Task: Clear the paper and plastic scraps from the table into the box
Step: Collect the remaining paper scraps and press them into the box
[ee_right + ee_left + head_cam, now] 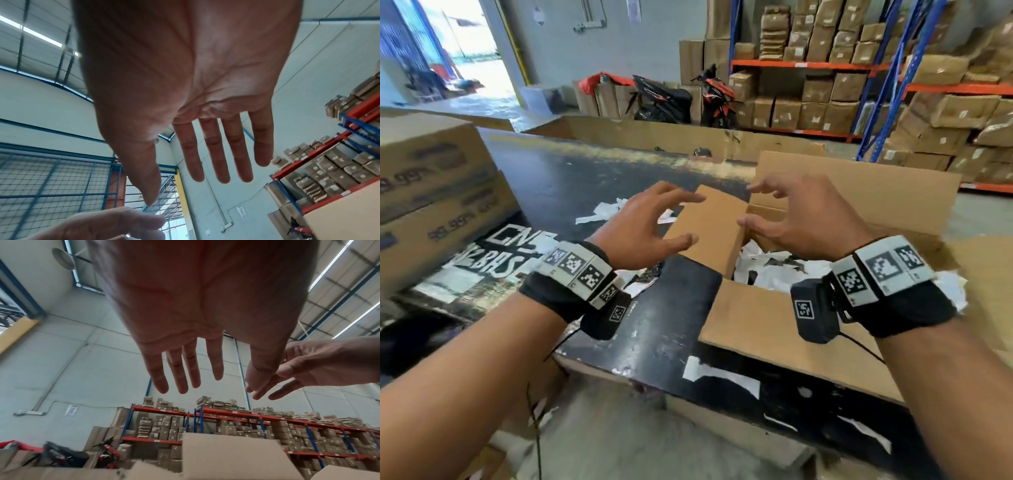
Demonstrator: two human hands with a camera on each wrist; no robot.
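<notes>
Cardboard box [736, 318] holds white scraps [774, 270]. Both the left hand [640, 229] and right hand [808, 222] hover above it, fingers spread, holding nothing.

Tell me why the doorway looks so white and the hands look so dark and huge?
Head view: daylight overexposes the doorway, and the edges blur and bend from the wide lens. Left wrist view: the left hand sits close to the lens, backlit by ceiling lights, so it looks shadowed. Right wrist view: the right hand is likewise oversized and dim.
</notes>
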